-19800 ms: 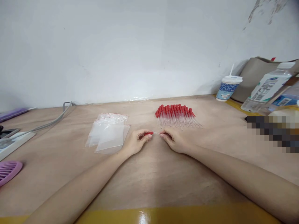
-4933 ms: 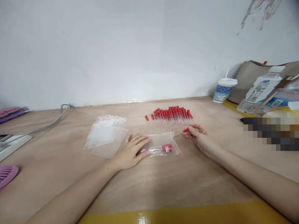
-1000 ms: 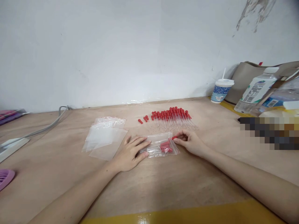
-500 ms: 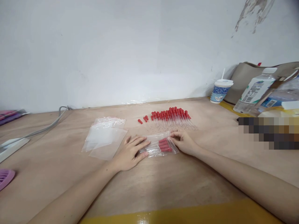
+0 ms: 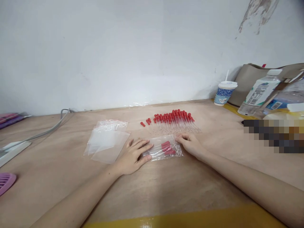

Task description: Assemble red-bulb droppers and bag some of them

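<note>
A clear zip bag [image 5: 157, 143] lies flat on the brown-covered table in front of me. Inside it are several droppers with red bulbs [image 5: 167, 147], bulbs toward the right end. My left hand [image 5: 136, 156] rests on the bag's left end with fingers spread. At the upper right corner, my right hand [image 5: 188, 143] pinches the edge of the bag between thumb and fingers. Just beyond the bag lies a row of loose red-bulbed droppers [image 5: 174, 117], their clear tubes pointing toward me. More flat zip bags [image 5: 106, 139] overlap in a pile left of my left hand.
A paper cup with a straw [image 5: 224, 93], a plastic bottle [image 5: 260, 91] and a grey bag [image 5: 247, 77] stand at the back right. On the left are a grey cable [image 5: 52, 128], a white power strip [image 5: 15, 152] and a pink slotted object [image 5: 7, 183]. A wall closes the back.
My right fingers have shifted slightly right along the bag's edge, and the bag's right end now looks flatter and more creased. The left hand has stayed in place.
</note>
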`<state>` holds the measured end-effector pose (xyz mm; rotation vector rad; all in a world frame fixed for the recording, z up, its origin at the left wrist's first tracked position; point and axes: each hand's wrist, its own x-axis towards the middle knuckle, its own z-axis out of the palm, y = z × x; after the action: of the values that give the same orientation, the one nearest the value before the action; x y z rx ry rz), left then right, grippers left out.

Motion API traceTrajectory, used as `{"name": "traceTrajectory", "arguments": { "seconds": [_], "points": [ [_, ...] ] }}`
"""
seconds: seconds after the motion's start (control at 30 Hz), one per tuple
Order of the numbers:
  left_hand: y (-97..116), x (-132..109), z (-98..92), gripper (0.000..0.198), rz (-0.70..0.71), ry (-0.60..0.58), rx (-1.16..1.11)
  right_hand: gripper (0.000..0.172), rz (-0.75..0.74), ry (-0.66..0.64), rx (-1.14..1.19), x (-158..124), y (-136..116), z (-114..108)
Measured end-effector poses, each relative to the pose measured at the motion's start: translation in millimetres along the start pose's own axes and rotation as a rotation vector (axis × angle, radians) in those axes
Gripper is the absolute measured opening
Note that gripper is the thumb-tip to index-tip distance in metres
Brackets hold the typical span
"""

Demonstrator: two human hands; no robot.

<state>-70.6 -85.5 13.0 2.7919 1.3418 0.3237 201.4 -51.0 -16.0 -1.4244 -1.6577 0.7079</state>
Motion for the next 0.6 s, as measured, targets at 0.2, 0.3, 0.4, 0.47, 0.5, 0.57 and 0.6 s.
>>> {"name": "traceTrajectory", "arguments": {
  "seconds": [0.2,0.3,0.4,0.47,0.5,0.57,0.6],
  "points": [
    [1,0,-1.1,0.044,0.005,-0.002,-0.002,0.019,-0.128,0.221,-0.280,34,5,-27],
    [2,0,-1.9,0.044,0.004,-0.004,-0.001,0.018,-0.193,0.272,-0.416,67,4,-38],
    [1,0,-2.0,0.044,0.010,-0.004,-0.005,0.026,-0.309,0.260,-0.565,100,1,-37],
    [1,0,-1.8,0.044,0.014,-0.004,-0.014,0.029,-0.307,0.256,-0.638,117,-1,-32],
    [1,-1,-1.7,0.044,0.016,-0.002,-0.018,0.031,-0.288,0.253,-0.668,124,-2,-29],
    [1,-1,-1.6,0.044,0.019,0.005,-0.024,0.032,-0.240,0.221,-0.709,135,-2,-23],
    [1,-1,-1.6,0.044,0.020,0.007,-0.024,0.031,-0.213,0.196,-0.711,140,-2,-21]
  ]
}}
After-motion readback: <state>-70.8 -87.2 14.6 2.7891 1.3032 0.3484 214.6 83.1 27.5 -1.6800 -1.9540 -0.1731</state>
